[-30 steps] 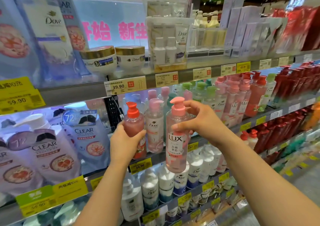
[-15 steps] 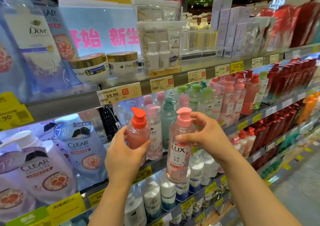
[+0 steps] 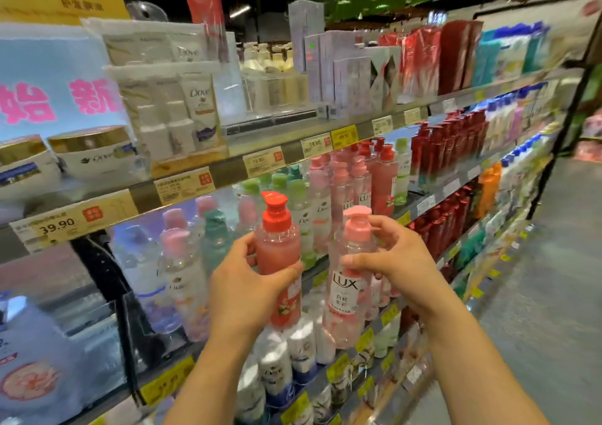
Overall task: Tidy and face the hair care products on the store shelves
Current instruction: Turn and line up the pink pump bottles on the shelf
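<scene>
LUX bottle [image 3: 347, 291] in right hand [image 3: 395, 261], label forward.

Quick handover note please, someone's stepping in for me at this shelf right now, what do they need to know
Left hand grips the coral-red pump bottle with the red cap.
Right hand pinches the clear pale-pink LUX pump bottle at its neck, label facing out.
Both bottles are off the shelf, in front of the middle shelf's pump-bottle row.
Done: both picked up.
Left: likely set each with its matching colour, labels forward.
</scene>
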Motion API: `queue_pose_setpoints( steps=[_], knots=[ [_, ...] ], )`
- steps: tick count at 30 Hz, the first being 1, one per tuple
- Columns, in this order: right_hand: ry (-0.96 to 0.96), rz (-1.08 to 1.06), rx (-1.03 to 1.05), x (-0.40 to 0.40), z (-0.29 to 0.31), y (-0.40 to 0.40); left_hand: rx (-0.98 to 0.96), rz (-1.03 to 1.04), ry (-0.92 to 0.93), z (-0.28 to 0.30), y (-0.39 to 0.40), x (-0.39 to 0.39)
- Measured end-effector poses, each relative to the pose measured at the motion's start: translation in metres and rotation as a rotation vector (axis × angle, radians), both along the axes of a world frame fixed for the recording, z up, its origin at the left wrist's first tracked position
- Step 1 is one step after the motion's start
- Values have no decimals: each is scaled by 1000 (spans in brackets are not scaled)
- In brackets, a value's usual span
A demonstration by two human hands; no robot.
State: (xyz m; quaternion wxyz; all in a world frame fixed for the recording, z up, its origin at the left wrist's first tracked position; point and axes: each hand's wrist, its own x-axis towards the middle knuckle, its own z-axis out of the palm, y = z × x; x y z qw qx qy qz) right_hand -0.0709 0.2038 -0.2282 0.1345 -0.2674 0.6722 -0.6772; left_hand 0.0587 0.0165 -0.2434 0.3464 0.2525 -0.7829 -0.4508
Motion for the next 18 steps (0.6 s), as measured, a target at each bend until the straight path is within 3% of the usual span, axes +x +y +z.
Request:
queue_pose_setpoints(
  steps=[8,18],
  knots=[
    [24,-57,-6,-122,0,92,-132,34,-71,-3,98,-132],
    [71,-1,75,-263,8,169,-34,118,-85,-14,179,-280]
  ],
)
